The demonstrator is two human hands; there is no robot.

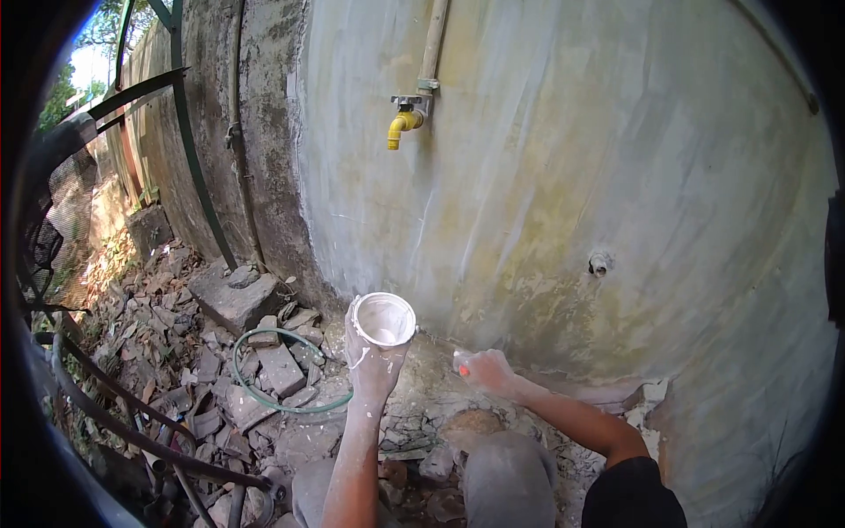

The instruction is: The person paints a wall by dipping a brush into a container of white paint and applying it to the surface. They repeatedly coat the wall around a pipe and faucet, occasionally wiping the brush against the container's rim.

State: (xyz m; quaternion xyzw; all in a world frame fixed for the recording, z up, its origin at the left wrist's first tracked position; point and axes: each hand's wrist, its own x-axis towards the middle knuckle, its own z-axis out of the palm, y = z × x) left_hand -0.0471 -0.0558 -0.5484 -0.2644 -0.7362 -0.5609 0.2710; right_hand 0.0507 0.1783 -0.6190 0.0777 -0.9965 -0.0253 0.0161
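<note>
My left hand [375, 363], smeared with white, grips a small white plastic tub [385, 299] from below and the side. Its open mouth faces up, and a whitish coating with a little paste shows inside. Low by the wall, my right hand [491, 373] is closed around a tool with an orange handle [464, 370]. Most of that tool is hidden by the fingers, so its kind cannot be made out. Ahead stands a plastered wall [546, 176] with pale streaks and yellowish stains. The right hand is close to the wall's foot; contact cannot be told.
A yellow tap [403, 123] juts from the wall below a pipe [434, 40]. A short pipe stub [600, 262] pokes out at right. Broken stones [280, 370] and a green hose [239, 370] lie at left, near dark metal bars [158, 431].
</note>
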